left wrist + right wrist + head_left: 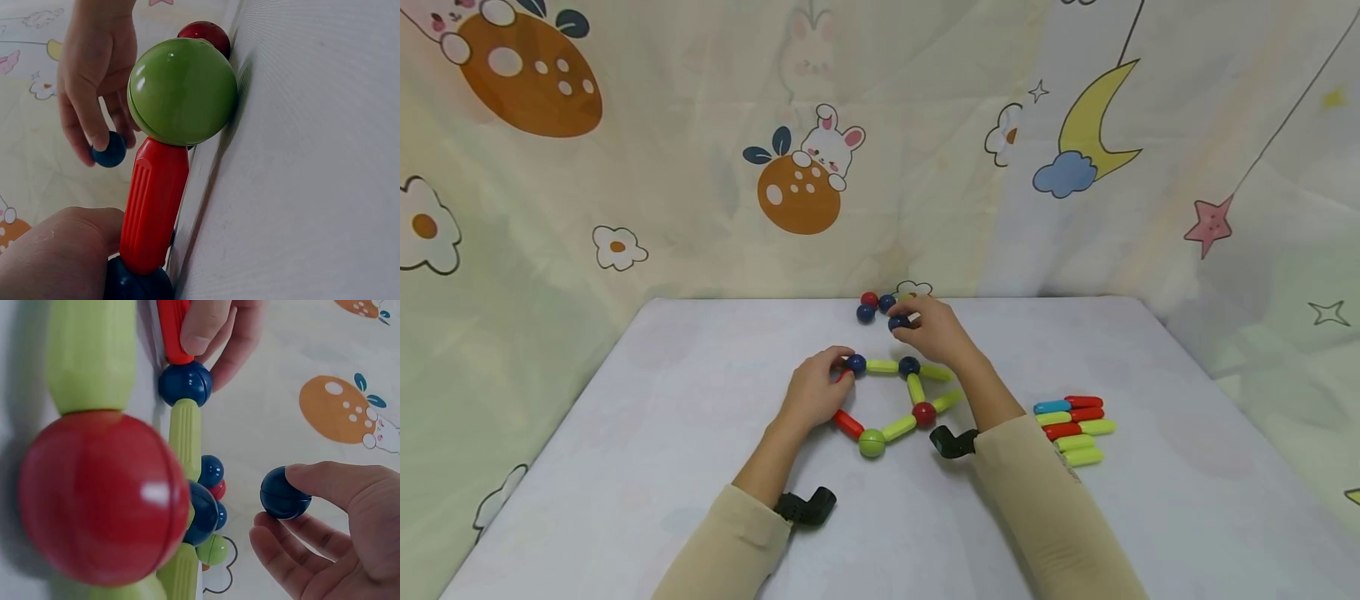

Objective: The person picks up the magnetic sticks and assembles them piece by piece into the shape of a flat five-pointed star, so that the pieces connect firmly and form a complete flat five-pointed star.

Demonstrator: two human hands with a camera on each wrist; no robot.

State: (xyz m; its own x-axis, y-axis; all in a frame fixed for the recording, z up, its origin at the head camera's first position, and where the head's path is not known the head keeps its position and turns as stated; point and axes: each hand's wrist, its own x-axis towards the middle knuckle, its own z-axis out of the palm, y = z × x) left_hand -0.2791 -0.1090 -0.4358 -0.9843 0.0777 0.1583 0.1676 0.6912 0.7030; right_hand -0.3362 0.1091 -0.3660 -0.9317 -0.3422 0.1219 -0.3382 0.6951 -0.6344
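Head view, hands [815,390] [936,329] apart, right pinching blue ball [897,323] near far table edge [760,300]

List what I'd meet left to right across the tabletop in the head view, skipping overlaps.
left hand → glossy green plastic-looking ball → right hand pinching a dark blue ball → group of red, blue and yellow-green plastic-looking sticks

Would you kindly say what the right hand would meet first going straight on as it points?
Probably the leftmost loose blue ball in the head view, though depth is unclear and the right hand may pass above.
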